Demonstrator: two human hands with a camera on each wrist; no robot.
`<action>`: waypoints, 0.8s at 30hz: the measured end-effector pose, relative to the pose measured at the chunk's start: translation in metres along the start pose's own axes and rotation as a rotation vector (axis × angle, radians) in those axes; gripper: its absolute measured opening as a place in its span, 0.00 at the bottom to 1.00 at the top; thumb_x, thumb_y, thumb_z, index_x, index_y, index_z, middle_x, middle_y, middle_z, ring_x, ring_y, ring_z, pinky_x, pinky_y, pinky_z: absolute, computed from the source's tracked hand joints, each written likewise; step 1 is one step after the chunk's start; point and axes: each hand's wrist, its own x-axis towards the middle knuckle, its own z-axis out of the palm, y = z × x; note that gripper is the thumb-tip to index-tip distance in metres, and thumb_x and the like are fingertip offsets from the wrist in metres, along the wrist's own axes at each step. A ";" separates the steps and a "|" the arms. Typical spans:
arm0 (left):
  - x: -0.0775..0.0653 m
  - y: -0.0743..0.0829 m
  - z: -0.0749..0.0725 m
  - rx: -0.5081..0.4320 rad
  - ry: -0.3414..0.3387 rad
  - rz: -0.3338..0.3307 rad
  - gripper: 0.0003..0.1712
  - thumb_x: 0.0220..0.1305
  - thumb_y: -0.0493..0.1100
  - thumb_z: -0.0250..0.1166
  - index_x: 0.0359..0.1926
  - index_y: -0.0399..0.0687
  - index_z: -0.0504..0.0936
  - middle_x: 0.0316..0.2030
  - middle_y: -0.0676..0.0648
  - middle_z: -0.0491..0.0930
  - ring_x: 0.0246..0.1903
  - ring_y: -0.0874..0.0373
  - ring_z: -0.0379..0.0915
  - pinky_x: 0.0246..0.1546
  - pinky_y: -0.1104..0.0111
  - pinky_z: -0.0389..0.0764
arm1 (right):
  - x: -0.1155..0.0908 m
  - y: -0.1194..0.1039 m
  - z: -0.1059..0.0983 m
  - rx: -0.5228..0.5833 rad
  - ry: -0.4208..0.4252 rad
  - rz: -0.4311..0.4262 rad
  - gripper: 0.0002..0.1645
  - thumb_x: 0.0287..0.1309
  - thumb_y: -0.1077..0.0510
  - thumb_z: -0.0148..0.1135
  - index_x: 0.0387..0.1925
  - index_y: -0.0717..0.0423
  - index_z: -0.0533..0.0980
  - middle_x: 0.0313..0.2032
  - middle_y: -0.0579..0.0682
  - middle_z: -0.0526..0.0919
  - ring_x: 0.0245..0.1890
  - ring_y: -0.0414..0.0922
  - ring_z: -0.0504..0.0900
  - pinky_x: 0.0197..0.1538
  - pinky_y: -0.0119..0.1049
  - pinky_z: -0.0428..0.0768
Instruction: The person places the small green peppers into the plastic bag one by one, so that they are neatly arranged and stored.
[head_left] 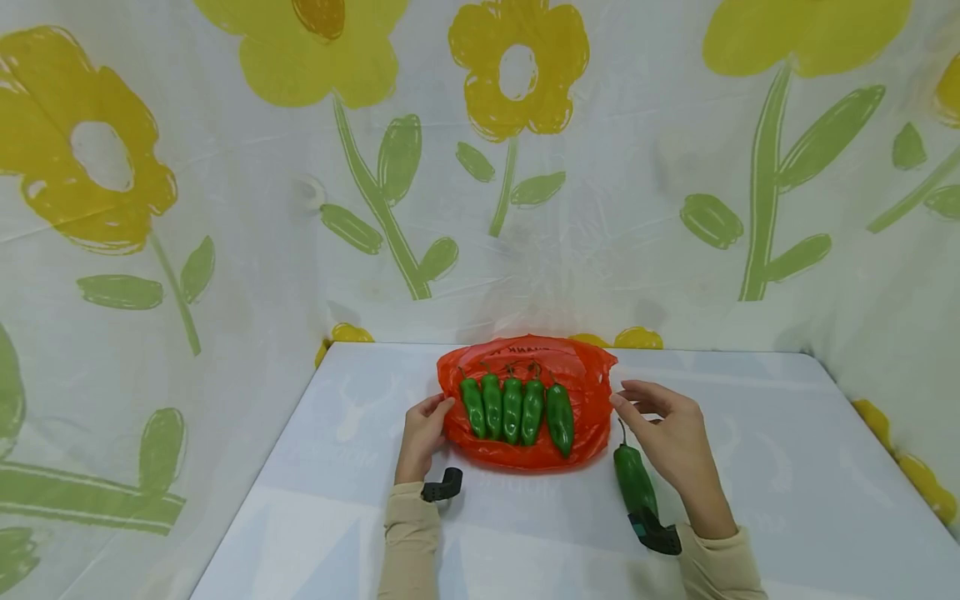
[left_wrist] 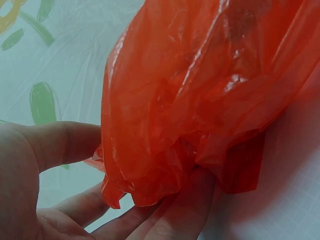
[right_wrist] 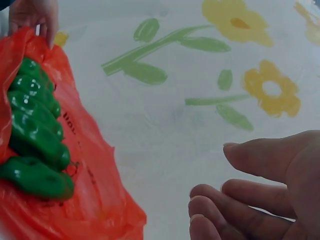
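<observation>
A red plastic bag (head_left: 588, 417) lies spread on the table with several shiny green peppers (head_left: 512, 410) side by side on it, stems pointing away from me. One of them (head_left: 559, 419) lies slightly apart at the right. My left hand (head_left: 422, 435) grips the bag's left edge; the left wrist view shows the crumpled film (left_wrist: 160, 110) between thumb and fingers. Just off the bag's right edge, my right hand (head_left: 675, 433) has its fingers loosely bent, with nothing between them in the right wrist view. Another green pepper (head_left: 635, 479) lies on the table beneath it, partly covered by the wrist camera.
The white table (head_left: 780, 483) has faint printed patterns. Behind it and at both sides hangs a pale curtain (head_left: 615, 250) with yellow flowers and green leaves. Black camera mounts (head_left: 442, 485) sit on both wrists.
</observation>
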 end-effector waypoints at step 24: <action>0.002 -0.002 -0.001 -0.007 -0.007 -0.006 0.30 0.74 0.53 0.61 0.68 0.40 0.77 0.62 0.36 0.79 0.47 0.54 0.77 0.39 0.71 0.83 | -0.009 0.052 -0.005 -0.181 -0.045 0.116 0.30 0.69 0.48 0.65 0.62 0.65 0.77 0.51 0.65 0.87 0.49 0.58 0.85 0.39 0.37 0.88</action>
